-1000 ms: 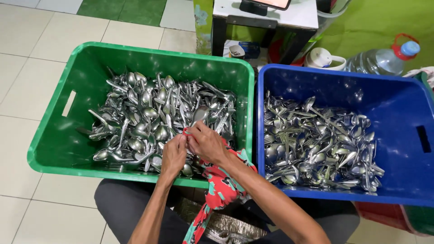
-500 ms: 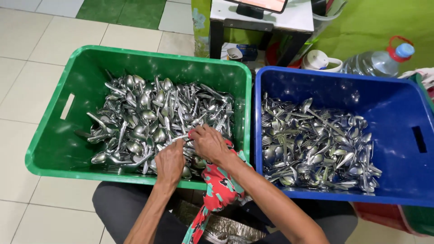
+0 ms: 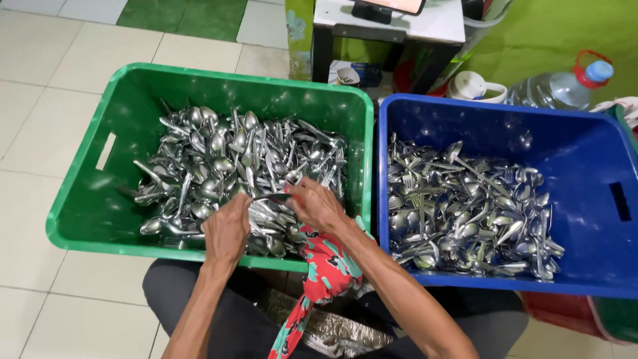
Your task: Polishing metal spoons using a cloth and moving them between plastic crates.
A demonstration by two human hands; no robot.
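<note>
both hands had drawn nearer the body: the left hand (image 3: pixel 227 229) and right hand (image 3: pixel 318 205) closed on a spoon bundle (image 3: pixel 269 211) above the green crate (image 3: pixel 80 219), red cloth (image 3: pixel 325 272) beneath the right wrist.

Pale tiled floor (image 3: pixel 40 86), green wall (image 3: pixel 551 33), perhaps small table (image 3: pixel 392 20).

Likely eatery back area: floor-level green crate (image 3: pixel 86 219) & blue crate (image 3: pixel 598 279) w/ bulk cutlery, tiled floor (image 3: pixel 40 106).
</note>
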